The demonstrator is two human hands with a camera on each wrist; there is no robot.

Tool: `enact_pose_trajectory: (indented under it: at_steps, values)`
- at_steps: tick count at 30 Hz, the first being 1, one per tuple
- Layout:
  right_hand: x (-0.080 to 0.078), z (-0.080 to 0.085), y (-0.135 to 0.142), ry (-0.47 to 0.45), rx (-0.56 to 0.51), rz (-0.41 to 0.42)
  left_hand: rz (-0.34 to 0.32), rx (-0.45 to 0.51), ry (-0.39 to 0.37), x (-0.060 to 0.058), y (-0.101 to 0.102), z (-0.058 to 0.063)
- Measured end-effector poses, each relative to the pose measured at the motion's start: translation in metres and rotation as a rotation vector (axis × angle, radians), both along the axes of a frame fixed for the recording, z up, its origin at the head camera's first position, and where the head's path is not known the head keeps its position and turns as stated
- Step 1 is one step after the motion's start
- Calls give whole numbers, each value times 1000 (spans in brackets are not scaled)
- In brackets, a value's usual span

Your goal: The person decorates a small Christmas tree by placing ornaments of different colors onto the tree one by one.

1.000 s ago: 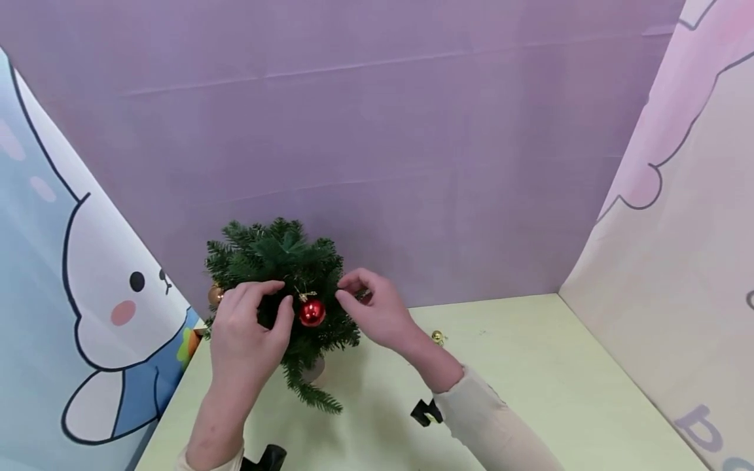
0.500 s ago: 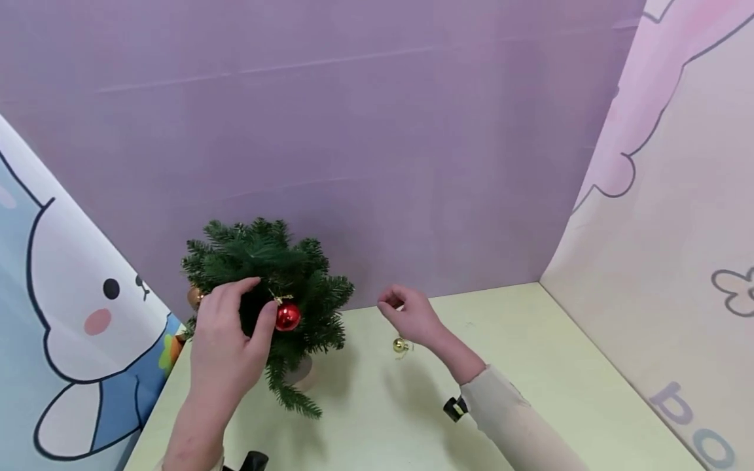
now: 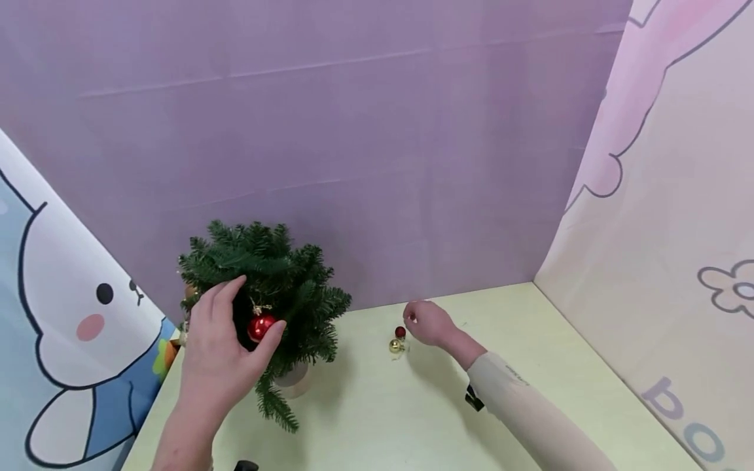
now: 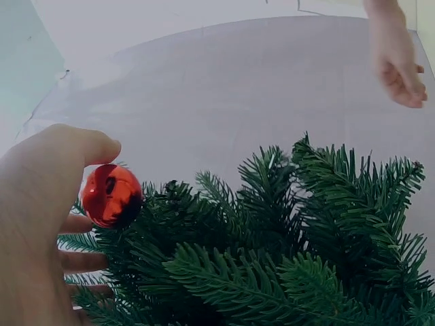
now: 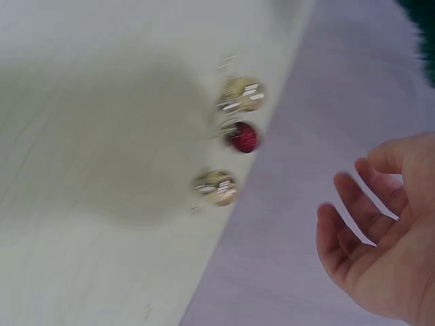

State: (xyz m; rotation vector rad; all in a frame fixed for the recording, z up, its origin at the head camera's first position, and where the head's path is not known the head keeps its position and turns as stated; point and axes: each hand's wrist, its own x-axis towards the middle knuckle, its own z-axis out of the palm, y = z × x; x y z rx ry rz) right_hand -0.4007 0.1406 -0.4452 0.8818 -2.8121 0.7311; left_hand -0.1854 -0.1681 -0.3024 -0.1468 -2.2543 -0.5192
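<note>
A small artificial Christmas tree (image 3: 312, 288) stands at the left of the table in the head view. A shiny red bauble (image 3: 260, 327) with a gold bow hangs on its front. My left hand (image 3: 220, 343) is curved loosely about this bauble, thumb and fingers spread on either side. In the left wrist view its fingers reach in among the branches. My right hand (image 3: 432, 324) hovers over the table, fingers loosely curled with nothing in them. Close to it lie a dark red bauble (image 5: 245, 138) and two gold baubles, one above (image 5: 248, 93) and another below (image 5: 223, 188) in the right wrist view.
The tree's pale pot (image 3: 292, 384) sits on the light yellow-green table (image 3: 383, 418). A purple backdrop (image 3: 383, 163) rises behind the table. Printed panels flank it, a cartoon panel (image 3: 65, 314) at left. A copper bauble (image 3: 190, 291) hangs at the tree's left side.
My right hand has drawn away from the tree to the right, above the loose baubles. My left hand stays by the red bauble. The head view has shifted, and the dark red bauble now shows.
</note>
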Motion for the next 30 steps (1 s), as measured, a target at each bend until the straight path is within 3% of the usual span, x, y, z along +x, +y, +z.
enact_pose_trajectory:
  at_steps: [4, 9, 22, 27, 30]
  values:
    - [-7, -20, 7, 20, 181, -55, 0, 19, 3, 0, -2, -2]
    - [-15, -37, 18, -21, 257, -146, -34, 54, 28, -2, -7, -9]
    - [-24, -50, 36, -90, 266, -159, -140, 113, 50, 0, -22, -15]
    - [-27, -57, 36, -101, 249, -150, -239, 219, 35, 1, -34, -22]
    - [-28, -60, 35, -101, 237, -152, -292, 256, 97, 1, -41, -29]
